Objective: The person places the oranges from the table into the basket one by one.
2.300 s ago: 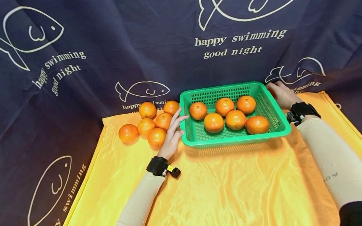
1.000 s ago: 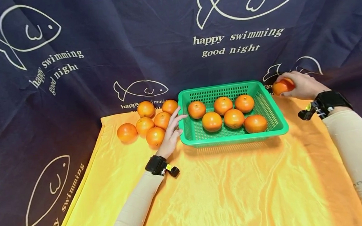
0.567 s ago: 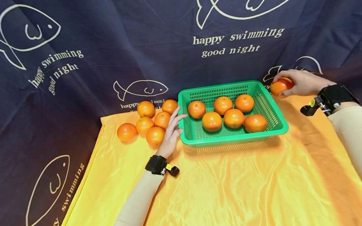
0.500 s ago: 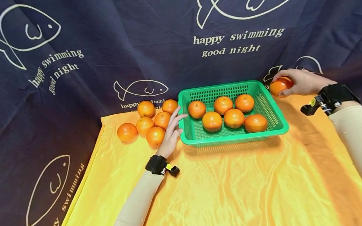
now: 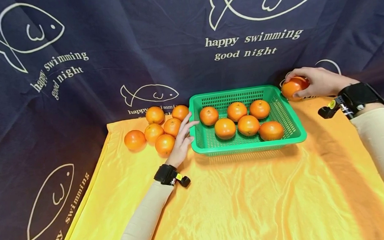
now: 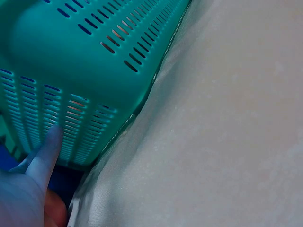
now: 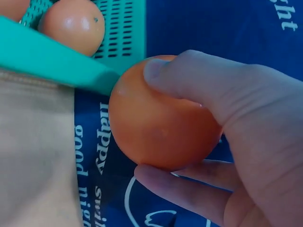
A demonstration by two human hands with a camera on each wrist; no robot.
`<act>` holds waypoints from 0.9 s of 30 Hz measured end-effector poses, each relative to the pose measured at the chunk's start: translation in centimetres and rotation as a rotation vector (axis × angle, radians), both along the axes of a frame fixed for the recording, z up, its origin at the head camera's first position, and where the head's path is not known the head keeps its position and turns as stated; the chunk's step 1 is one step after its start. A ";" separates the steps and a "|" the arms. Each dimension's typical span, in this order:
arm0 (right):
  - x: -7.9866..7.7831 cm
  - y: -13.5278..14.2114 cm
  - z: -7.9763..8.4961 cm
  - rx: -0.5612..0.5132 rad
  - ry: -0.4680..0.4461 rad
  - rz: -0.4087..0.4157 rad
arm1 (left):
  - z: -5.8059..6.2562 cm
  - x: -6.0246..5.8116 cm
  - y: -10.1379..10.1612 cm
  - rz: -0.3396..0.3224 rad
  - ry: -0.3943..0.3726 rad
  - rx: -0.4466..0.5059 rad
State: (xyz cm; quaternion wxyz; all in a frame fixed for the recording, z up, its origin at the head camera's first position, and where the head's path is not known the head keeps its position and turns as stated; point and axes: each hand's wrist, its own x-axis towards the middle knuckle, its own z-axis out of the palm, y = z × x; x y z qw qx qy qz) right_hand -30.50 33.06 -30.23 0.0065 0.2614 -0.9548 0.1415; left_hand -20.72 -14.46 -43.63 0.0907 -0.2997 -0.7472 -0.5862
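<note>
My right hand (image 5: pixel 324 81) grips an orange (image 5: pixel 291 87) between thumb and fingers, just off the back right corner of the green basket (image 5: pixel 251 148). In the right wrist view the thumb (image 7: pixel 189 78) lies over the top of that orange (image 7: pixel 158 118), and the fingers curl under it. My left hand (image 5: pixel 179 147) rests with extended fingers against the basket's left end. The left wrist view has a finger (image 6: pixel 45 153) touching the slotted basket wall (image 6: pixel 71 71). Several oranges (image 5: pixel 248 125) sit inside the basket, with room at its front left.
Left of the basket, a group of several loose oranges (image 5: pixel 154 133) lies near the left hand. Yellow cloth (image 5: pixel 238 202) covers the table. A dark blue curtain (image 5: pixel 159 36) with fish drawings hangs right behind the basket.
My right hand first reached behind the basket's right end, then came out rightward with an orange. Lately it has risen slightly and shifted left toward the rim. The left hand stays put.
</note>
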 end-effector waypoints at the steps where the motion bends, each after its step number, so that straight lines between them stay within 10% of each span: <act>1: 0.1 -0.2 0.1 0.003 0.004 0.003 | 0.0 0.0 0.0 0.000 -0.002 -0.001; 27: 1.3 -8.2 1.1 0.057 0.012 0.182 | -0.1 0.0 -0.1 -0.003 -0.006 -0.006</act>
